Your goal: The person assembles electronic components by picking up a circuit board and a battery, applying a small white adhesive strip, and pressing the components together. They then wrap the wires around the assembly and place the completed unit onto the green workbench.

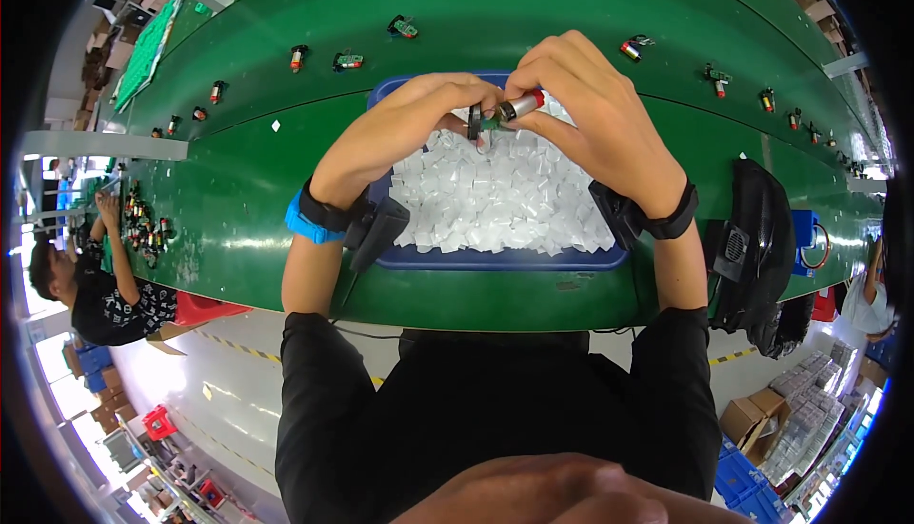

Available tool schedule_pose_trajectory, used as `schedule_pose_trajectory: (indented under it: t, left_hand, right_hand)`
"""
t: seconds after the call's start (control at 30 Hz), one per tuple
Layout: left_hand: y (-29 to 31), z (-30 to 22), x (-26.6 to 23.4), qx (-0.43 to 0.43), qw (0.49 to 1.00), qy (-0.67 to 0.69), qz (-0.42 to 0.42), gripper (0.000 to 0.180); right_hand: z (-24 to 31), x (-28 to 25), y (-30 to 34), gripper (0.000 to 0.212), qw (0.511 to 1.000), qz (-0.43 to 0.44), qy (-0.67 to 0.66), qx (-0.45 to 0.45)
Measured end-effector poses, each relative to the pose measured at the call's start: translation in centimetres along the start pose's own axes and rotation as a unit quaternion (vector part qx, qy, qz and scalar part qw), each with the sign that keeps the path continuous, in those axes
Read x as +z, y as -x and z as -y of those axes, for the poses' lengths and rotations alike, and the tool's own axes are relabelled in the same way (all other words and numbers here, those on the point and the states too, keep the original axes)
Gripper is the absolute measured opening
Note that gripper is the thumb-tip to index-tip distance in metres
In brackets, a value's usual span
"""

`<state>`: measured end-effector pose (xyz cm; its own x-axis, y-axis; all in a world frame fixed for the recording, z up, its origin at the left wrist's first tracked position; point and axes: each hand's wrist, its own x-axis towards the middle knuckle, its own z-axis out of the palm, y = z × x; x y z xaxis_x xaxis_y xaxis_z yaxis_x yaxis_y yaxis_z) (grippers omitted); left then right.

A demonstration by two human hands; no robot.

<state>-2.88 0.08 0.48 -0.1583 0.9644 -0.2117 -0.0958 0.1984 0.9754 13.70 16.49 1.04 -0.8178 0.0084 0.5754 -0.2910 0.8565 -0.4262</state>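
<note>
Both my hands meet above a blue tray [505,260] filled with small white pieces [495,191]. Between them is a small electronic assembly [522,105], with a red-and-silver cylinder and a dark part on a green board. My right hand [581,91] pinches it at the cylinder end. The fingertips of my left hand [443,100] close on its other end, where a black ring-like part hangs. My fingers cover much of the board.
Similar assemblies lie spaced along the green bench, among them one beyond the tray [404,27]. A black bag [762,238] and a blue box [805,229] are at the right. On the left, a co-worker [114,286] sits by a pile of assemblies [145,229].
</note>
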Motion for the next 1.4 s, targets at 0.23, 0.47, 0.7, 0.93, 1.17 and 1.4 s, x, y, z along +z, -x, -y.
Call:
schedule_pose_trajectory:
  t: [0.23,0.47,0.7,0.93,1.17,1.4]
  left_hand:
    - [-0.2,1.0,0.1,0.005,0.978,0.206,0.043,0.027]
    - [0.3,0.9,1.4,-0.009,0.954,0.301,0.003,0.023]
    - [0.1,0.9,1.4,-0.02,0.975,0.222,-0.018,0.021]
    - [-0.1,1.4,2.3,0.021,0.951,0.288,-0.11,0.032]
    - [0.4,-0.5,2.1,0.053,0.976,0.189,-0.096,0.035]
    - [0.9,0.0,2.1,0.004,0.996,0.027,-0.09,0.039]
  right_hand:
    - [1.2,-0.5,-0.2,0.028,0.995,0.018,-0.096,0.021]
    - [1.5,0.0,0.0,0.029,0.996,-0.006,-0.087,-0.006]
    - [1.5,0.2,-0.1,0.022,0.988,-0.062,0.068,-0.126]
    - [2.4,1.0,0.0,0.019,0.985,-0.051,0.104,-0.127]
    - [2.7,0.0,-0.2,0.022,0.979,-0.061,0.128,-0.148]
    - [3.0,-0.5,-0.3,0.022,0.975,-0.05,0.131,-0.17]
